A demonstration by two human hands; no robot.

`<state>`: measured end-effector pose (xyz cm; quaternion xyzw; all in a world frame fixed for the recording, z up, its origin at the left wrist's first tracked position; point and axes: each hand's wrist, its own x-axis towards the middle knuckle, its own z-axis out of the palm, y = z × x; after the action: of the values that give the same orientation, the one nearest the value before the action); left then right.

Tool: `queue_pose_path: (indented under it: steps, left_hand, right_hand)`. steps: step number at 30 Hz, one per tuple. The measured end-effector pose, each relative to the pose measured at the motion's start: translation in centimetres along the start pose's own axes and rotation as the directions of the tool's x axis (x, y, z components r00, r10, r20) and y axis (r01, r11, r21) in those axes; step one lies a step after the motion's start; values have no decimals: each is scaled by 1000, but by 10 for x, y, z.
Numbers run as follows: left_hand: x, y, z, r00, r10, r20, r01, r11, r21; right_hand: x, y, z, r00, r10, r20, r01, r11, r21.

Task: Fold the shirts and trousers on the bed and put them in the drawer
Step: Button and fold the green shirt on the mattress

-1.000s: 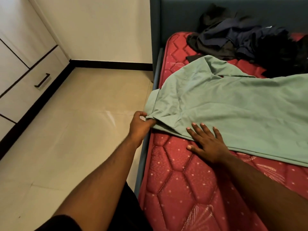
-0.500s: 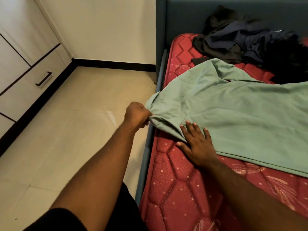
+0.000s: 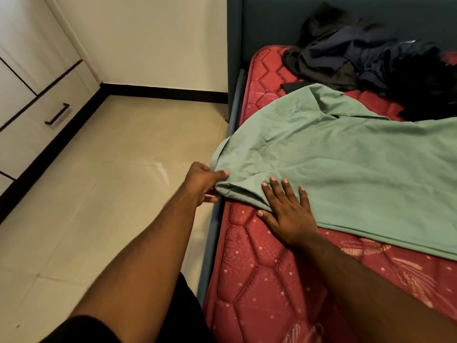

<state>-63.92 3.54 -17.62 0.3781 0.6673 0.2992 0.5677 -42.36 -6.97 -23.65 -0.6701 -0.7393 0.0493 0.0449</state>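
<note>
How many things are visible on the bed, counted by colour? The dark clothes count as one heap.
Green: 1, the green shirt, spread flat.
Dark: 1, the dark heap; its pieces cannot be told apart.
Hands on the shirt: 2, left hand pinching, right hand flat.
Total: 4.

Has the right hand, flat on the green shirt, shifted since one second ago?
Yes. The right hand slid toward the bed's left edge along the green shirt hem, nearer the left hand.
</note>
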Motion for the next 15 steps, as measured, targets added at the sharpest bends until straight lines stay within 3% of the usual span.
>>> queue_pose_path:
  steps: [2,5,7,8,9,10,12,13,15]
  left_hand:
    - [4,-4,1,992,77,-96,-79,997,-16]
    - [6,-20,-1,966,77,-247,-123,977,-177]
    - [3,-27,3,833,359,-420,-383,923,30]
    - [-2,-26,8,739,549,-391,-537,830,152]
    - [-8,-24,13,692,681,-241,-640,732,234]
    - [-8,-28,15,673,739,-31,-688,641,340]
    - [0,-37,8,695,663,276,-662,442,605]
    - [8,-43,-3,727,606,322,-628,399,668]
    - [21,-44,-22,787,503,356,-609,543,578]
  right_hand:
    - [0,0,0,1000,-8,8,8,1000,6]
    - [2,1,-4,998,-2,62,3,1000,-8]
    - [3,0,-5,996,0,85,1,1000,-20]
    - [3,0,-5,996,3,93,0,1000,-31]
    - [3,0,-5,995,2,101,2,999,-39]
    - [2,0,-6,994,-2,113,7,999,-44]
    - [2,0,-8,992,-6,123,12,999,-45]
    - [1,0,-8,991,-9,130,15,999,-44]
    - [1,1,-11,990,-17,141,23,999,-39]
